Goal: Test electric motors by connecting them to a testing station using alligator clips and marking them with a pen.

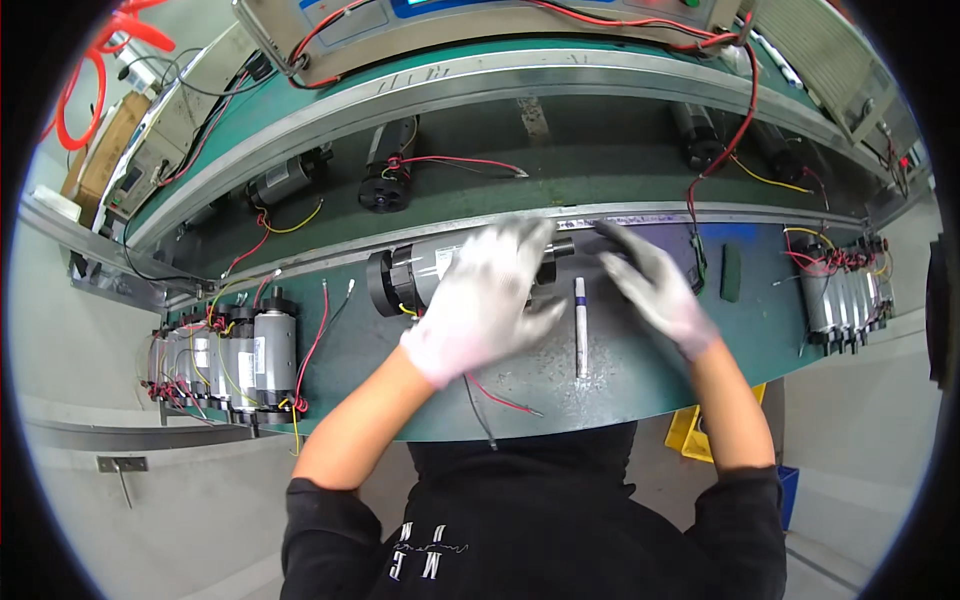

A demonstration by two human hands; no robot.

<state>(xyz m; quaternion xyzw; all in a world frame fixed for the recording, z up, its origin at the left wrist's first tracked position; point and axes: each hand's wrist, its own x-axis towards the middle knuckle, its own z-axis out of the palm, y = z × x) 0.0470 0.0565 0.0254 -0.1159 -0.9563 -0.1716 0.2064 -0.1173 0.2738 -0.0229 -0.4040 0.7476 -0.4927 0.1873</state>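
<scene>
A grey cylindrical electric motor (424,268) with black end caps lies on its side on the green bench. My white-gloved left hand (490,290) is over its right half, thumb stretched away from the fingers, hiding part of the body. Whether its fingertips touch the motor I cannot tell. Past that hand, the motor's dark shaft (564,247) points right. My right hand (650,285), in a white glove with dark-stained fingers, hovers just right of the shaft, its fingers apart and nothing visible in them. Between the hands lies a white marker pen (582,335) with a blue band.
Several motors stand in a row at the left (275,350), with loose wires, and more at the right (840,290). A dark green block (731,273) lies right of my right hand. Behind a metal rail (620,215), other motors (385,180) lie on a shelf. Red cable (735,140) hangs down.
</scene>
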